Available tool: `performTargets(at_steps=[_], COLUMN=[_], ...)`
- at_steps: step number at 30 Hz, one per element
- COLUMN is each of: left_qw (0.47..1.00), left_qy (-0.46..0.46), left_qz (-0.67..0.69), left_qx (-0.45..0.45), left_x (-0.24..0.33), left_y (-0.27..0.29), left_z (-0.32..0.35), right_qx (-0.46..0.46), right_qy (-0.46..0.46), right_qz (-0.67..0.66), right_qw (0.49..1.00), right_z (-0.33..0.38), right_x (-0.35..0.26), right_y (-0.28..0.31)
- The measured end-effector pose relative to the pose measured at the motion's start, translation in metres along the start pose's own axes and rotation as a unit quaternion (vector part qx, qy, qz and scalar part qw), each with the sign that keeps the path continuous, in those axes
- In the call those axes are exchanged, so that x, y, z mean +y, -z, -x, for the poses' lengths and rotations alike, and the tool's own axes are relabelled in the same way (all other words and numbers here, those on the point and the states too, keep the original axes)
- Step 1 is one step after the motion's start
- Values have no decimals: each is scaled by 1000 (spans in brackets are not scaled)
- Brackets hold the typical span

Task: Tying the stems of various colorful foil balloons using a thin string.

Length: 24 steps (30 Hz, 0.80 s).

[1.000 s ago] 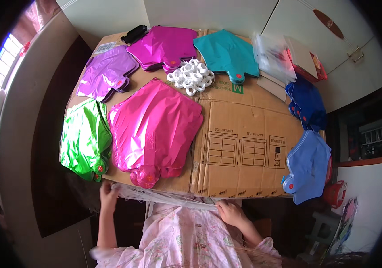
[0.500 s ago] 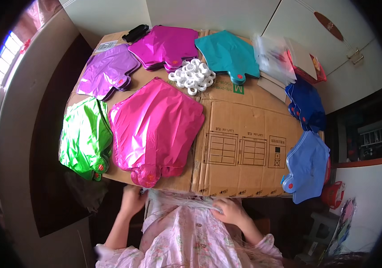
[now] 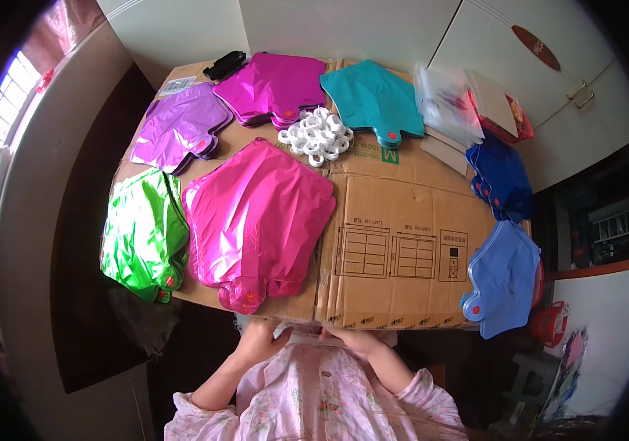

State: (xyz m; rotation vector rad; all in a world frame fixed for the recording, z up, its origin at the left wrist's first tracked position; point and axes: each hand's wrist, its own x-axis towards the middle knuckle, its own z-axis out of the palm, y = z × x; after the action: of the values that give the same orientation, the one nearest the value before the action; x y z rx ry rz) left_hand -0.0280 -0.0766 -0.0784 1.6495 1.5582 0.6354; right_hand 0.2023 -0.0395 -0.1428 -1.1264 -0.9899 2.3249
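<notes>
Both of my hands are low at the front edge of the cardboard-covered table, over my lap. My left hand (image 3: 261,338) reaches in below the edge with its thumb turned inward; its other fingertips are hidden. Close by, my right hand (image 3: 352,339) bends in toward it, its fingers mostly out of sight. Pale see-through plastic (image 3: 304,335) shows between and around the hands; whether they grip it is unclear. On the table just above the left hand lies a stack of flat magenta-pink foil balloons (image 3: 261,220), its round tab at the edge.
More flat foil stacks ring the cardboard (image 3: 402,195): green (image 3: 141,235), lilac (image 3: 182,125), purple (image 3: 274,84), teal (image 3: 373,99), dark blue (image 3: 502,176) and light blue (image 3: 505,275). White ring-shaped rolls (image 3: 316,136) sit mid-table. Clear bags (image 3: 443,103) lie far right, near a red stool (image 3: 549,323).
My hands have moved inward toward each other, from wide apart along the plastic to close together at the middle. The stacks on the table stay where they were; the view has tilted slightly.
</notes>
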Motion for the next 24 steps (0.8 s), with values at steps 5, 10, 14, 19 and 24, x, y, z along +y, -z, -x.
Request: performTargets(at_steps=[5,10,14,19,24], left_qw=[993,994,998,980,942], left_qy=[-95,-91,-37,-112,-86], left_qz=[-63,-60,-28,130,200], left_qx=[-11,9,-34,-104,-257], left_x=[-1,-1,4,53,78], left_y=[-24,-27,-19,5,65], left_z=[-10,-15,-9,-5,-4], right_qx=[127,140,132,16,-10], right_qy=[170,196,205,199,264], right_qz=[440,575,510,349,315], right_qw=[873,782,825,915,911], right_z=[-11,-51,-20,56,92], right_x=[20,71,34,-66,-132], right_y=[4,13,-4,-48,-62])
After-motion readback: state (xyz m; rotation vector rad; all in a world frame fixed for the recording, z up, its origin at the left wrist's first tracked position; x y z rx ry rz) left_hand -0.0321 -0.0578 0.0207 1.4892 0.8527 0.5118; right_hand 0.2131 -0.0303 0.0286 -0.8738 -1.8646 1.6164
